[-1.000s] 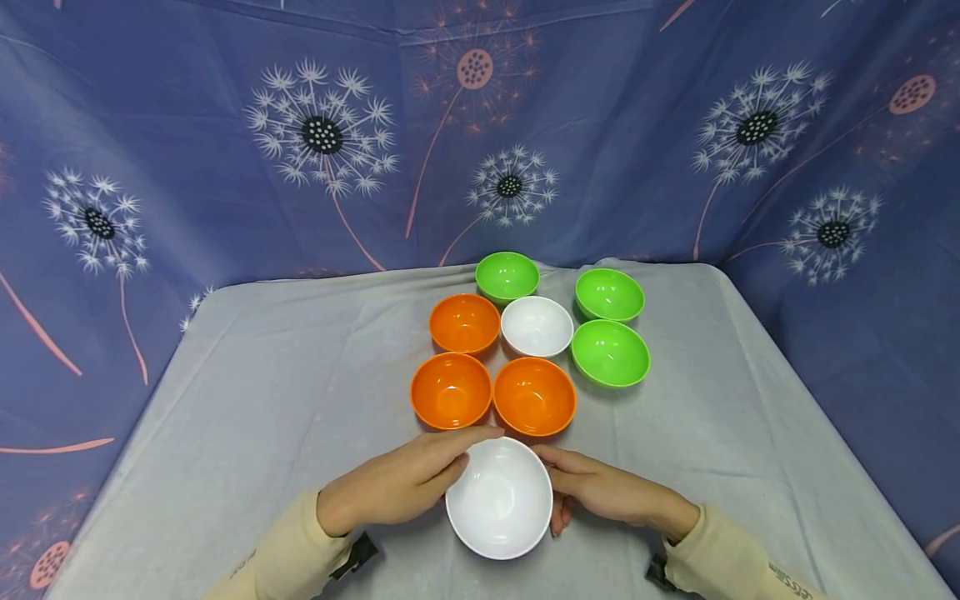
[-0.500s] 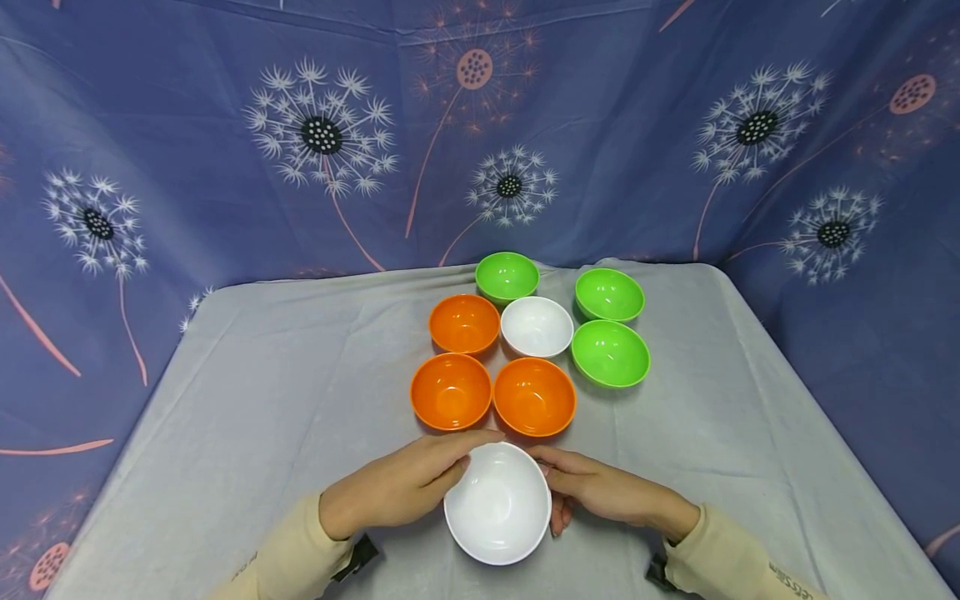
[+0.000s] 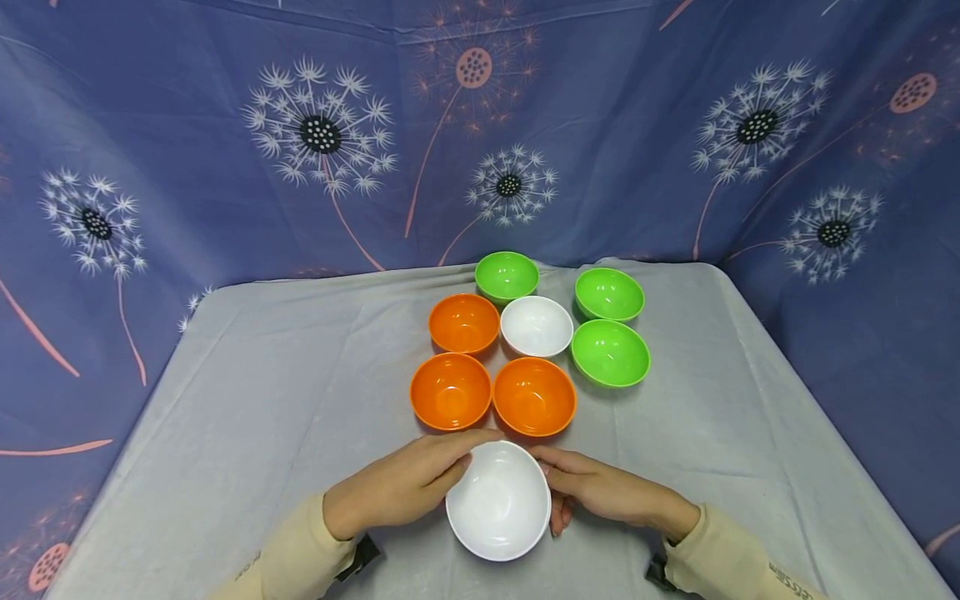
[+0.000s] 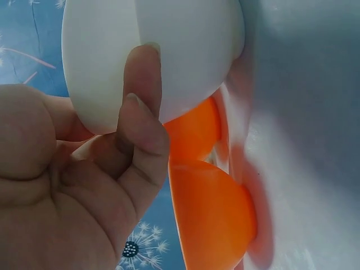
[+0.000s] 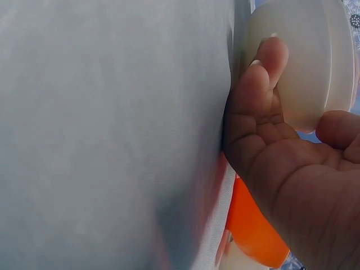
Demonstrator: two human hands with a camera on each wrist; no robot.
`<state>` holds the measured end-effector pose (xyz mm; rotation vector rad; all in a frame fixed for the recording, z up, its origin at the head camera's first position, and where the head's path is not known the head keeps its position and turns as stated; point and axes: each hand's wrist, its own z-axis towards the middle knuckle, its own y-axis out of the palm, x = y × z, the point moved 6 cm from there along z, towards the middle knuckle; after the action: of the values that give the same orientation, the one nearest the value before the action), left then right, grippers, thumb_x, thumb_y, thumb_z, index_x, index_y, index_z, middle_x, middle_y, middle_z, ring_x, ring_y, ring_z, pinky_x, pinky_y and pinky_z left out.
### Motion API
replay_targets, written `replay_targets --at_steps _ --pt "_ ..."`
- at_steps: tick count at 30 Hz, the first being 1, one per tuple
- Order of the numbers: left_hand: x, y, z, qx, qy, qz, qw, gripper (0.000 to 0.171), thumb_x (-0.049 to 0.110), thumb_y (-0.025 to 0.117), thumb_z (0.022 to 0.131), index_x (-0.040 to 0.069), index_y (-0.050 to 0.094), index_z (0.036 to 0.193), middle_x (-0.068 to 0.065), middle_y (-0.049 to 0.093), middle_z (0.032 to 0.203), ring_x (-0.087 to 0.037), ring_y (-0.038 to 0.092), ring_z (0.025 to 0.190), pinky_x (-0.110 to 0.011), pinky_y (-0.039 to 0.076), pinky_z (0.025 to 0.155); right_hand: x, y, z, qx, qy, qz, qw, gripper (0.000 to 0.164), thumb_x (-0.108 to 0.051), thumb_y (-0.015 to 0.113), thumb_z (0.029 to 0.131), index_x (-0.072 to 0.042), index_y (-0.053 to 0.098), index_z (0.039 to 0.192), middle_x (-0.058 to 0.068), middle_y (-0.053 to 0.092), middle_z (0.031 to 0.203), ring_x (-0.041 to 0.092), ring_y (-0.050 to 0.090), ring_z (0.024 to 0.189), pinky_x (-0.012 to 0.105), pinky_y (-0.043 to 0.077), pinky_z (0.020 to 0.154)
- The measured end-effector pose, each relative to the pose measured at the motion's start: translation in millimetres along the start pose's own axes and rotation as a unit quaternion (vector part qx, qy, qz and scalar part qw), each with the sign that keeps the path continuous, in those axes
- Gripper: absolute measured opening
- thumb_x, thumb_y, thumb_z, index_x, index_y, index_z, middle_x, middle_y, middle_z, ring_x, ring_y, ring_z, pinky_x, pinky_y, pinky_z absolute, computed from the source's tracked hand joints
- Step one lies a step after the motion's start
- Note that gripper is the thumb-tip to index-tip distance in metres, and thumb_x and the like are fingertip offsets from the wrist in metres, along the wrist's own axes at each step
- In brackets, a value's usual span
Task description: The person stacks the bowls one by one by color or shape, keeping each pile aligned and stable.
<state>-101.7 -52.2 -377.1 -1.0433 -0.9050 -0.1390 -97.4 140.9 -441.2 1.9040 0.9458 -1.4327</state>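
Observation:
Nearest the person stands a stack of white bowls; from above only the top one shows. Both wrist views reveal a second rim line partway down its outer wall, one bowl nested in another. My left hand grips the stack from the left and far side, its thumb by the rim. In the left wrist view, bent fingers lie against the white wall. On the right, my right hand holds the stack low, with curled fingers on the outer wall in the right wrist view.
Just beyond the hands sit three orange bowls. A single white bowl stands behind them, with three green bowls to the back and right. Grey cloth covers the table, and a blue dandelion-print curtain hangs around it.
The white stack has shifted very slightly toward the person, still between both hands. My left wrist has edged a little to the right; the other bowls have stayed put.

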Motion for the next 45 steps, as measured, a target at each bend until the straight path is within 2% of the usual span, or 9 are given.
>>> replay_targets --at_steps 10,15,19,26,29,33,39,43,45 --pt "-1.9 2.7 -0.4 0.004 0.004 0.003 1.0 0.044 0.003 0.041 0.101 0.014 0.041 0.144 0.004 0.047 0.138 -0.008 0.039 0.126 -0.039 0.038 0.102 -3.7 0.5 0.7 0.005 0.0 0.017 1.0 0.043 -0.03 0.019 0.109 -0.009 0.045 0.136 0.027 0.06 0.078 0.04 0.059 0.07 0.029 0.052 0.063" --pt "-4.1 4.1 0.2 0.003 -0.003 0.004 1.0 0.043 0.004 0.041 0.102 0.014 0.041 0.144 0.005 0.048 0.137 -0.008 0.041 0.124 -0.039 0.039 0.102 -2.7 1.3 1.4 0.021 0.019 -0.002 1.0 0.035 -0.029 0.035 0.107 -0.008 0.047 0.131 0.016 0.063 0.08 0.033 0.061 0.07 0.029 0.053 0.063" --pt "-5.9 5.7 0.7 -0.003 -0.017 0.001 0.9999 0.043 0.006 0.04 0.103 0.015 0.04 0.144 0.005 0.047 0.138 -0.008 0.051 0.109 -0.034 0.043 0.097 -1.6 3.7 2.2 0.03 0.024 -0.017 0.999 0.035 -0.023 0.051 0.101 -0.012 0.046 0.134 0.012 0.062 0.086 0.035 0.062 0.071 0.034 0.055 0.065" --pt "-8.6 8.8 0.2 -0.02 -0.039 -0.02 0.9988 0.044 0.008 0.041 0.103 0.016 0.038 0.146 0.002 0.048 0.137 0.0 0.054 0.068 -0.024 0.049 0.082 -4.6 7.7 1.3 0.028 -0.001 -0.047 0.998 0.044 -0.02 0.053 0.099 -0.016 0.04 0.141 0.013 0.062 0.099 0.033 0.061 0.071 0.039 0.056 0.065" --pt "-9.9 10.2 0.7 -0.023 -0.041 -0.022 0.9986 0.044 0.008 0.041 0.103 0.016 0.037 0.146 0.004 0.048 0.136 0.002 0.053 0.068 -0.023 0.049 0.082 -5.2 7.6 1.0 0.029 -0.007 -0.062 0.998 0.043 -0.02 0.051 0.1 -0.018 0.039 0.142 0.011 0.063 0.101 0.031 0.061 0.07 0.037 0.056 0.064" --pt "-10.7 13.5 2.2 -0.019 -0.024 -0.006 0.9995 0.045 0.004 0.041 0.102 0.014 0.039 0.145 0.005 0.048 0.136 -0.005 0.053 0.102 -0.031 0.044 0.096 -4.2 7.1 0.3 0.033 0.005 -0.069 0.997 0.042 -0.022 0.048 0.102 -0.021 0.039 0.143 0.009 0.062 0.101 0.028 0.061 0.07 0.034 0.054 0.064" --pt "-11.7 15.6 2.7 -0.009 -0.014 0.002 0.9999 0.045 0.002 0.041 0.101 0.014 0.04 0.144 0.005 0.049 0.135 -0.007 0.045 0.119 -0.035 0.041 0.1 -5.2 8.6 -0.6 0.03 0.006 -0.08 0.996 0.043 -0.023 0.046 0.103 -0.023 0.036 0.144 0.009 0.061 0.101 0.026 0.061 0.07 0.032 0.054 0.065" --pt "-14.5 16.7 1.5 -0.023 -0.041 0.003 0.9989 0.044 0.018 0.043 0.103 0.012 0.035 0.147 0.005 0.047 0.136 -0.006 0.045 0.118 -0.036 0.04 0.101 -7.1 10.0 0.1 0.026 -0.011 -0.098 0.995 0.04 -0.023 0.046 0.103 -0.023 0.037 0.143 0.007 0.062 0.098 0.024 0.06 0.069 0.033 0.054 0.064" --pt "-15.3 17.8 0.9 -0.031 -0.054 0.003 0.998 0.056 0.033 0.051 0.1 0.012 0.031 0.148 0.005 0.046 0.135 -0.006 0.045 0.117 -0.037 0.041 0.1 -7.2 10.2 0.4 0.026 -0.015 -0.106 0.994 0.04 -0.023 0.046 0.103 -0.023 0.037 0.142 0.006 0.061 0.097 0.024 0.06 0.068 0.033 0.054 0.063"
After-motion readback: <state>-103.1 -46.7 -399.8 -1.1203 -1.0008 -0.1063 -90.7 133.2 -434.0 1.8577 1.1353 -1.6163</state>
